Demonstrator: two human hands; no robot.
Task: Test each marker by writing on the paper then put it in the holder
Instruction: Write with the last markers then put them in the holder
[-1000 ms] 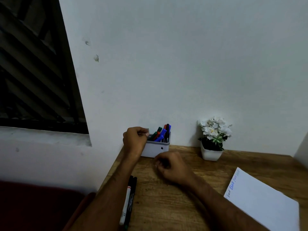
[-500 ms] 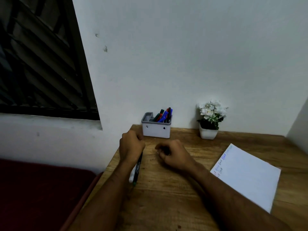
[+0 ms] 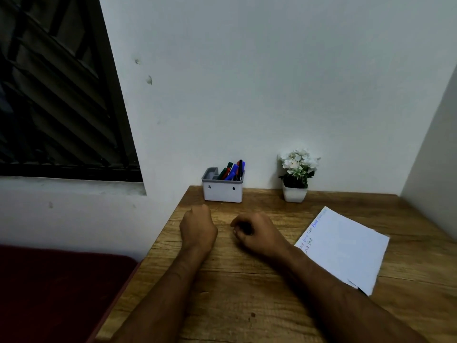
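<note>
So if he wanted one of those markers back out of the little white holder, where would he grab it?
Probably by the upper end. The markers stand leaning in the right compartment of the holder, only their tops clear of the rim. Coming from above, pinching one top between fingertips and drawing it up along its lean looks easiest; the wall close behind leaves the front and top open.

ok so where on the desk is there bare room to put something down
Bare wood lies between the marker holder and flower pot, and near the front edge between the forearms. It is crowded around the left hand, right hand and paper.
</note>
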